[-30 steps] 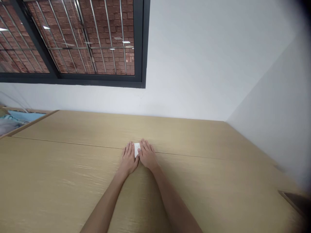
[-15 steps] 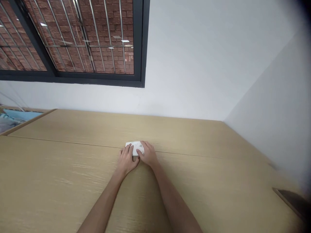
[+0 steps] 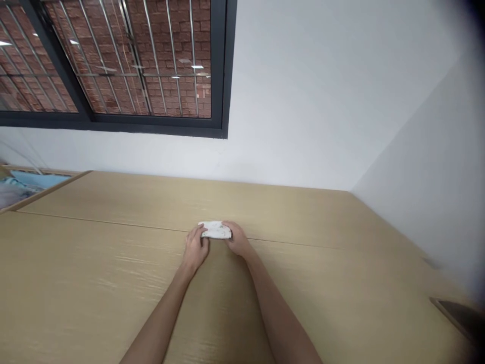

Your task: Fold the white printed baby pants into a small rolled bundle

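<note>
A small white folded cloth (image 3: pixel 215 230) with a faint flowery print lies on the pale wood-look surface (image 3: pixel 132 283), over its long seam. At the cloth's left end, my left hand (image 3: pixel 196 246) grips it, fingers on top and thumb at the near side. My right hand (image 3: pixel 237 239) is closed round the right end, its thumb partly hidden. Both forearms reach in from the bottom of the view. What kind of cloth it is I cannot make out.
A dark-framed window (image 3: pixel 151 124) with metal bars is in the white wall (image 3: pixel 295 101) behind the surface. Blue and pale fabric (image 3: pixel 34 179) lies beyond a raised wooden edge at the far left. A dark opening (image 3: pixel 458 316) shows at the right.
My right hand has shifted a little to the right, and the hands are farther apart. The cloth shows wider and flatter between them, and its near edge has moved slightly away.
</note>
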Motion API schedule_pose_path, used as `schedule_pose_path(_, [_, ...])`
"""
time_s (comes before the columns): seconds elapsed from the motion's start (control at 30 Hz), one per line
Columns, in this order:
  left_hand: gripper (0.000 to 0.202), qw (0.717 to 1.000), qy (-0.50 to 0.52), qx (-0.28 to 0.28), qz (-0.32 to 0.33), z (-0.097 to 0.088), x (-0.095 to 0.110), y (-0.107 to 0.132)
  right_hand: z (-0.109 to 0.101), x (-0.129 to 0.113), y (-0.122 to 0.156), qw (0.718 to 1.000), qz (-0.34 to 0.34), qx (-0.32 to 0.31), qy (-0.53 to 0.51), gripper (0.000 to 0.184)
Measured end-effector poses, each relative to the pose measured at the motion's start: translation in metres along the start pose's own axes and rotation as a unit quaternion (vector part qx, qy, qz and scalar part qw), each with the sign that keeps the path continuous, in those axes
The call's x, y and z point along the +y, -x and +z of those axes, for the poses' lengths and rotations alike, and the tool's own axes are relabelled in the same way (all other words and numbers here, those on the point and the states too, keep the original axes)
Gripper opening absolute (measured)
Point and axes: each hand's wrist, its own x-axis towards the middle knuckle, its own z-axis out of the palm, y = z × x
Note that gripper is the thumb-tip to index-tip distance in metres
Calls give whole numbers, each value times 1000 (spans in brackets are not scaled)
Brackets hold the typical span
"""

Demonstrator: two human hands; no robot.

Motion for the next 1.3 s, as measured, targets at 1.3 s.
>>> schedule_pose_path(1.3, [19,971,-115,-179,109,12,41,28,15,-57,-4,994,-44,-81,-65,47])
